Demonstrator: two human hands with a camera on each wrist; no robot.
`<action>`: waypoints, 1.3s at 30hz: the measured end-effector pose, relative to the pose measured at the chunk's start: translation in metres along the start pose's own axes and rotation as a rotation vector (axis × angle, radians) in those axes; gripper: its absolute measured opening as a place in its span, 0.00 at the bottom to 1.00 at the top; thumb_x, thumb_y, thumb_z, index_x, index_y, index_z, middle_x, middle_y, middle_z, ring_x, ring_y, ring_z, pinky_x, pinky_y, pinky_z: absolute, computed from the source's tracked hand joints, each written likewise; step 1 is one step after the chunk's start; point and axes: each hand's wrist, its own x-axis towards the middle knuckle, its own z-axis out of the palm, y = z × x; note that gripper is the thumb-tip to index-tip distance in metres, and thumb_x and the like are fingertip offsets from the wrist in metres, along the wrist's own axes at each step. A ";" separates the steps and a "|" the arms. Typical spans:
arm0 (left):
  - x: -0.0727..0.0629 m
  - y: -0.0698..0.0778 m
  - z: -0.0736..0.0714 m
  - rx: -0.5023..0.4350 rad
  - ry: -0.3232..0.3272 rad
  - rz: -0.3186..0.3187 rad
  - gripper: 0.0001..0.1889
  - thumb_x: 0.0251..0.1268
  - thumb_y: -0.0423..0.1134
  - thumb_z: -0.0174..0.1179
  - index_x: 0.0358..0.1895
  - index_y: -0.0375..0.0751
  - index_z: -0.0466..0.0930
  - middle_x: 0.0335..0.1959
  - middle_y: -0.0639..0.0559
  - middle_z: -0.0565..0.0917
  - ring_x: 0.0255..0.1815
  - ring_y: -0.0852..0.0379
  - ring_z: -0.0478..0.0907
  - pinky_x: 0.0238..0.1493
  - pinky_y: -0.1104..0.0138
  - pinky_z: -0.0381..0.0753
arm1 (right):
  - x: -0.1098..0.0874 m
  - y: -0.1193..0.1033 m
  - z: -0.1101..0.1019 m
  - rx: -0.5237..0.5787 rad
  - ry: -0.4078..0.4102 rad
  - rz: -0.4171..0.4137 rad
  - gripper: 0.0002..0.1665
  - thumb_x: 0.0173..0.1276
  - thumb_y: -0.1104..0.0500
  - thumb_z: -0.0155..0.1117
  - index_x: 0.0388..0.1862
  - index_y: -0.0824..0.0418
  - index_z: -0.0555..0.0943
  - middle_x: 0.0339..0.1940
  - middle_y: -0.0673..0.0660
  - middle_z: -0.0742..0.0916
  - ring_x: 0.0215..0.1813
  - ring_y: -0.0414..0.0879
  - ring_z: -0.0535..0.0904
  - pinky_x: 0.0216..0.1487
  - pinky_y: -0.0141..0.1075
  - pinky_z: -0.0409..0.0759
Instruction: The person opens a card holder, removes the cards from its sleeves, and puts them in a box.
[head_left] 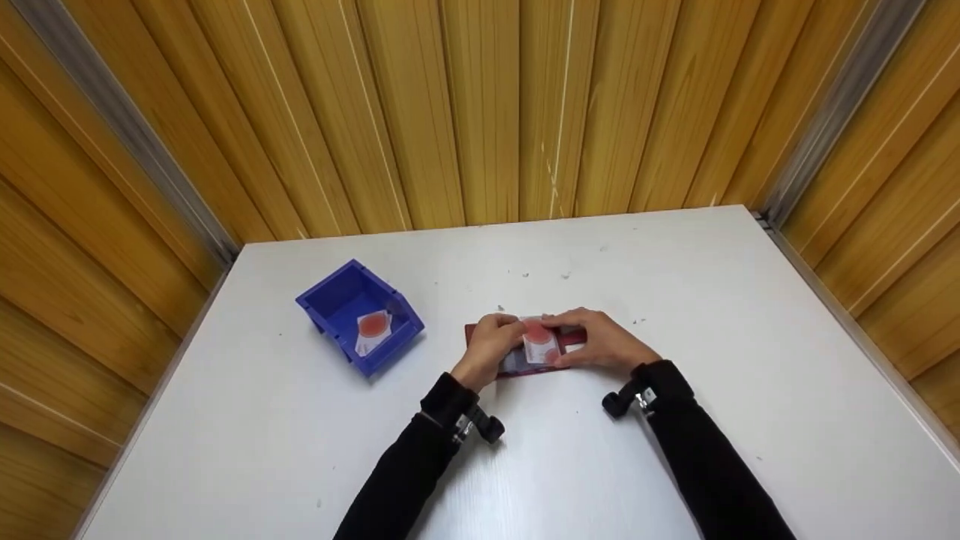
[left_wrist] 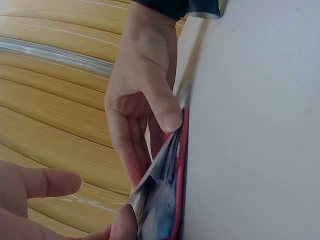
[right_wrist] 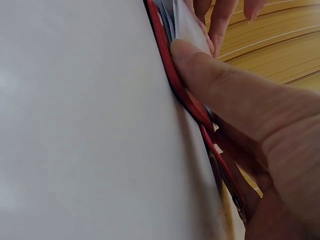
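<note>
A red card wallet (head_left: 576, 337) lies spread on the white table, with clear plastic sleeves (left_wrist: 161, 205) inside it. Over its middle is a white card (head_left: 541, 352) with a red round print. My left hand (head_left: 491, 346) is at the card's left side; its fingertips pinch the edge of a sleeve in the left wrist view, one finger raised apart. From the right, my right hand (head_left: 604, 341) holds the card between thumb and fingers, the thumb (right_wrist: 187, 52) at the near edge just above the wallet's red border, the fingers at the far edge.
To the left stands a blue bin (head_left: 394, 346) with a similar red-and-white card (head_left: 373, 330) in it. Wood-patterned walls (head_left: 480, 112) rise behind the table (head_left: 225, 450) and at both sides.
</note>
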 end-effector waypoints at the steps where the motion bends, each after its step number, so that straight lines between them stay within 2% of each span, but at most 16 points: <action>1: 0.000 -0.002 0.000 0.024 0.009 0.004 0.21 0.65 0.34 0.61 0.57 0.23 0.79 0.50 0.36 0.84 0.47 0.51 0.81 0.50 0.64 0.81 | 0.000 0.000 0.001 0.000 -0.003 -0.003 0.44 0.57 0.45 0.83 0.72 0.48 0.78 0.67 0.50 0.83 0.65 0.48 0.77 0.69 0.47 0.75; 6: 0.001 -0.007 0.002 0.138 0.010 0.010 0.14 0.65 0.33 0.63 0.51 0.29 0.81 0.44 0.42 0.85 0.41 0.55 0.81 0.41 0.69 0.78 | 0.000 0.000 0.003 0.000 -0.002 -0.027 0.44 0.57 0.48 0.83 0.73 0.48 0.78 0.67 0.51 0.83 0.66 0.50 0.77 0.69 0.50 0.75; 10: 0.001 -0.010 0.004 0.164 -0.023 0.032 0.13 0.64 0.29 0.64 0.50 0.30 0.80 0.40 0.45 0.86 0.37 0.58 0.80 0.37 0.72 0.78 | 0.000 0.001 0.003 -0.004 0.002 -0.039 0.43 0.57 0.49 0.84 0.72 0.48 0.79 0.66 0.51 0.84 0.64 0.50 0.77 0.68 0.49 0.75; 18: 0.002 -0.012 0.000 0.095 -0.085 0.064 0.13 0.65 0.25 0.64 0.50 0.25 0.79 0.32 0.51 0.82 0.33 0.61 0.79 0.36 0.74 0.79 | 0.001 0.001 0.003 -0.019 0.001 -0.025 0.42 0.56 0.49 0.84 0.71 0.48 0.79 0.66 0.53 0.84 0.64 0.50 0.77 0.69 0.49 0.74; 23: 0.004 -0.011 -0.003 0.074 -0.100 0.072 0.12 0.64 0.24 0.65 0.49 0.24 0.79 0.30 0.52 0.82 0.32 0.62 0.79 0.35 0.74 0.80 | 0.000 0.001 0.003 -0.030 0.007 -0.021 0.42 0.56 0.48 0.84 0.71 0.47 0.79 0.65 0.52 0.84 0.63 0.50 0.77 0.68 0.49 0.74; 27: 0.004 -0.010 -0.005 0.040 -0.117 0.066 0.13 0.63 0.24 0.65 0.50 0.23 0.79 0.32 0.49 0.86 0.33 0.62 0.81 0.37 0.73 0.82 | 0.000 0.003 0.002 -0.039 0.019 -0.046 0.42 0.56 0.48 0.84 0.70 0.48 0.80 0.66 0.51 0.84 0.64 0.50 0.77 0.68 0.48 0.74; 32: 0.005 -0.007 -0.015 0.021 -0.128 0.040 0.14 0.63 0.22 0.64 0.51 0.23 0.78 0.34 0.48 0.85 0.34 0.61 0.82 0.39 0.71 0.85 | 0.001 0.005 0.002 -0.046 0.017 -0.053 0.41 0.55 0.49 0.84 0.69 0.49 0.81 0.69 0.50 0.83 0.66 0.50 0.77 0.69 0.46 0.74; 39: 0.003 0.001 -0.036 0.080 -0.112 -0.004 0.13 0.59 0.20 0.65 0.47 0.25 0.78 0.32 0.47 0.84 0.30 0.61 0.80 0.32 0.73 0.82 | 0.002 0.004 0.001 -0.032 0.009 -0.033 0.39 0.55 0.49 0.85 0.67 0.49 0.83 0.71 0.49 0.82 0.70 0.50 0.75 0.71 0.47 0.73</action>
